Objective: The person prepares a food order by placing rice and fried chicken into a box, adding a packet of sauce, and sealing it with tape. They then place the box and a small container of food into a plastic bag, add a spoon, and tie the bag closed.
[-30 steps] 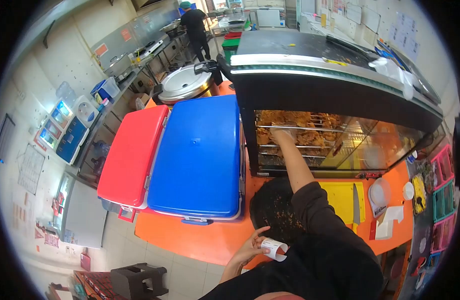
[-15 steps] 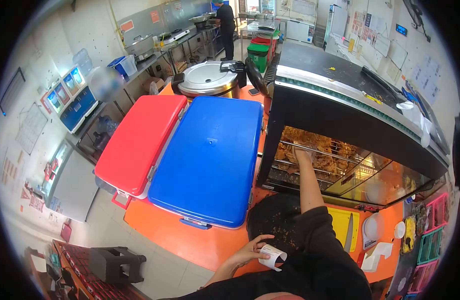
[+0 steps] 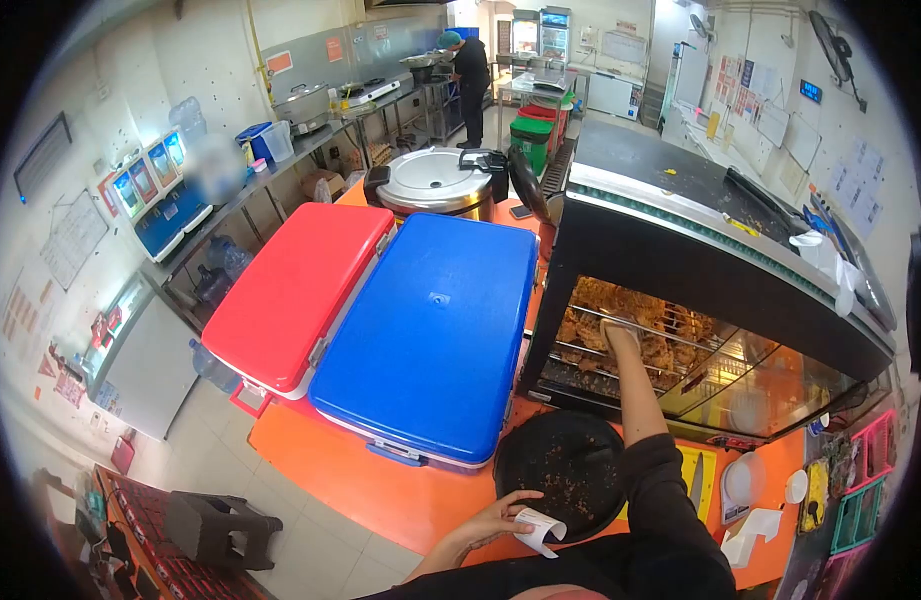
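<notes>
My left hand (image 3: 495, 522) is closed on a curled slip of white paper (image 3: 540, 532), low beside a round black tray (image 3: 570, 440) scattered with brown crumbs. My right hand (image 3: 620, 340) reaches through the front opening of a black warming cabinet (image 3: 670, 270), among pieces of fried chicken (image 3: 595, 300) on wire racks. Something pale shows at its fingertips, and I cannot tell what the fingers hold. Sliding glass covers the right part of the cabinet front.
Blue (image 3: 435, 320) and red (image 3: 295, 290) cooler boxes stand left on the orange table (image 3: 330, 475), before a large lidded pot (image 3: 435, 180). At right are a yellow board with a knife (image 3: 697, 475) and a white scale (image 3: 742, 480). A person (image 3: 470, 80) stands far back.
The view has shifted, and more of the black tray shows. My right hand has moved slightly right and down within the cabinet opening. My left hand keeps the paper.
</notes>
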`<state>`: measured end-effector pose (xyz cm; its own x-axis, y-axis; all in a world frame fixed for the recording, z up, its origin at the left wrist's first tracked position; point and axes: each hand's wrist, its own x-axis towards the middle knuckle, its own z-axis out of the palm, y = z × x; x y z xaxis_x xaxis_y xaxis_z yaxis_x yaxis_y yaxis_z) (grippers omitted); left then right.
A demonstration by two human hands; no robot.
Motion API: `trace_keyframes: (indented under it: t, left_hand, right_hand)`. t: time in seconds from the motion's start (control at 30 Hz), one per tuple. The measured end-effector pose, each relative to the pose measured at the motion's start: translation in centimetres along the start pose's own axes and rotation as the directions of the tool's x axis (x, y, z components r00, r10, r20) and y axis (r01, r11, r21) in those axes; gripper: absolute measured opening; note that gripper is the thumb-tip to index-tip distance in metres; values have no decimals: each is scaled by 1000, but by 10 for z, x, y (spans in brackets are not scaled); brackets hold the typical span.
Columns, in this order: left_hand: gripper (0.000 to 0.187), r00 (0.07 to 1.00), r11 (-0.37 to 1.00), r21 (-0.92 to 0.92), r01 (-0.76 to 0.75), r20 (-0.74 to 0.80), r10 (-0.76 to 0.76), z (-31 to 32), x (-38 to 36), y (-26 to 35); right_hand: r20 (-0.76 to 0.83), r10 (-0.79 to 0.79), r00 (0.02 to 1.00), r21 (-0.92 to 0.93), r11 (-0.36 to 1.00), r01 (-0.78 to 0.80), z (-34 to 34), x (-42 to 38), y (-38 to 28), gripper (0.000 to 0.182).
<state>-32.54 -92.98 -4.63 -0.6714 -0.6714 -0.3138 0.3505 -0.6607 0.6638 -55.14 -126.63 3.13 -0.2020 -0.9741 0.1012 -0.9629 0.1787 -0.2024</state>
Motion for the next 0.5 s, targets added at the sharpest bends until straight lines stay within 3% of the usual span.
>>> trace_keyframes:
  t: [0.5]
  left_hand:
    - [71,1000,999,-42,23,17,-22,-4,5,-2]
  right_hand:
    - [-17,35,999,2,999,-35,-2,23,-24,48]
